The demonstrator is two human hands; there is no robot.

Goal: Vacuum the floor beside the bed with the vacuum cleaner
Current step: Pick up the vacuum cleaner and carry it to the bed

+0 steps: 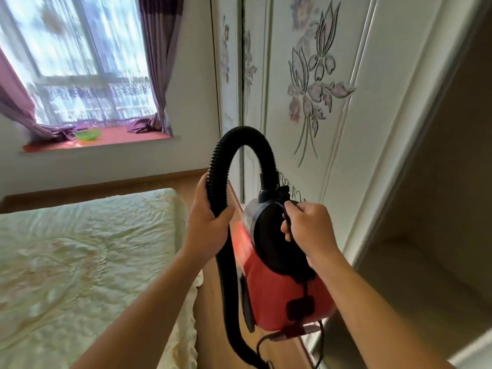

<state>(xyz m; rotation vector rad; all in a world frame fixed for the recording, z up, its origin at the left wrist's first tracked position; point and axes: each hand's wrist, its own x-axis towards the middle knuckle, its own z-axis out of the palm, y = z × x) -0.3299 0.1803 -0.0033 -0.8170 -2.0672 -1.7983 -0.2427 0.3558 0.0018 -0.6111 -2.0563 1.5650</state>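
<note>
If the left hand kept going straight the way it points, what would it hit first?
The left hand already grips the black hose; past that, probably the white wardrobe door, though depth is unclear.

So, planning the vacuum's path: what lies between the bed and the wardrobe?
Head view: a strip of wooden floor, with the vacuum cleaner held over it.

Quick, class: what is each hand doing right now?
Left hand: grips the black hose.
Right hand: grips a thin black strap on the red vacuum cleaner.

Purple curtains [157, 62] hang at the window [80, 43], near a flower-carved wardrobe [359, 75].
</note>
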